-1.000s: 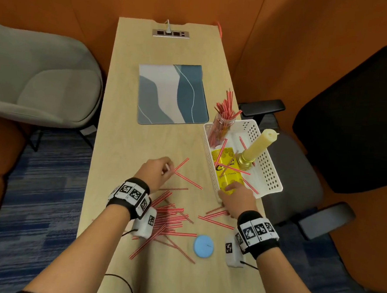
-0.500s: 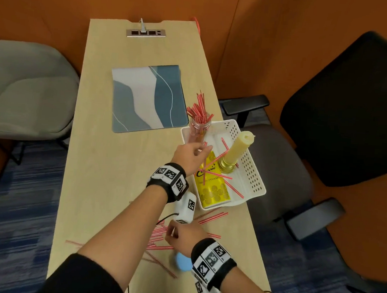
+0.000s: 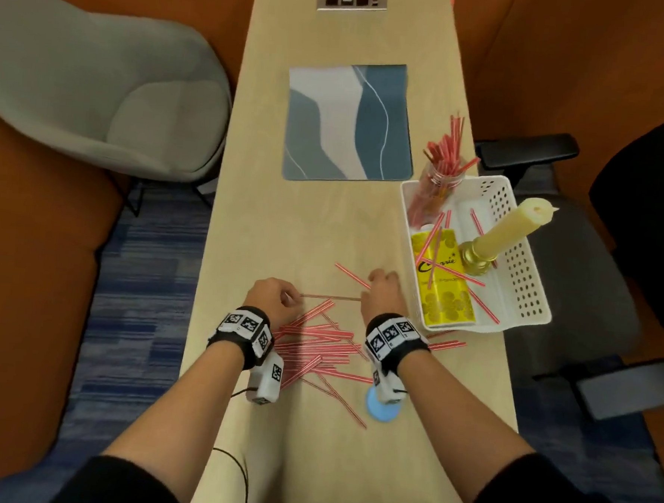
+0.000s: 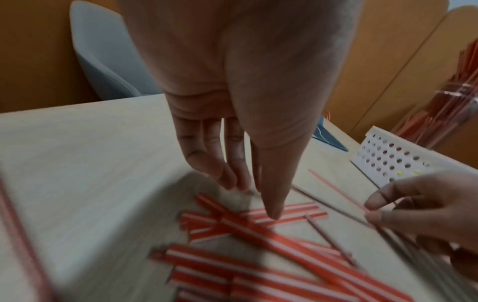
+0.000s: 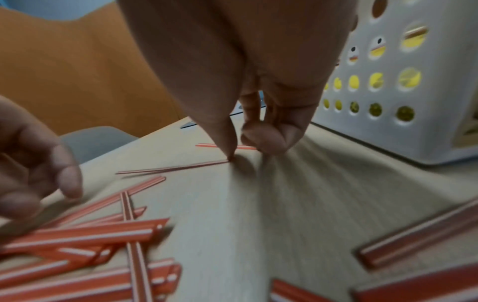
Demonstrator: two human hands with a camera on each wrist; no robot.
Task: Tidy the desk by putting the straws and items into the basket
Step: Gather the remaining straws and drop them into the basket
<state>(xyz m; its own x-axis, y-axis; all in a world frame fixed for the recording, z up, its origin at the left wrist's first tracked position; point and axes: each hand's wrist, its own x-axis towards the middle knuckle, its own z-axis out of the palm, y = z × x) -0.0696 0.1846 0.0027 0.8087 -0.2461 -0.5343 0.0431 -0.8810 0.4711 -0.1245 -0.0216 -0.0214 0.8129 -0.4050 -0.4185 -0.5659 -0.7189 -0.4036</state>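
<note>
Several red-and-white straws (image 3: 313, 347) lie heaped on the desk between my wrists, close up as a blurred straw heap (image 4: 258, 255). The white perforated basket (image 3: 529, 302) stands at the right edge; its holed wall (image 5: 388, 81) fills the right wrist view. It holds a yellow box (image 3: 443, 285), a candle (image 3: 510, 231) and a few straws. My right hand (image 3: 379, 283) pinches the end of a loose straw (image 5: 170, 168) between thumb and curled fingers (image 5: 264, 139). My left hand (image 4: 253, 200) points its straight fingers down, tips touching the desk at the heap's far edge, nothing seen between them.
A jar of straws (image 3: 438, 180) stands in the basket's far corner. A blue disc (image 3: 383, 410) lies under my right wrist. A blue-grey mat (image 3: 350, 124) lies further up the desk. A grey chair (image 3: 100, 81) stands left, a black office chair (image 3: 633, 250) right.
My left hand has come back from over the basket to the straw heap. My right hand has moved from beside the blue disc forward to a loose straw near the basket.
</note>
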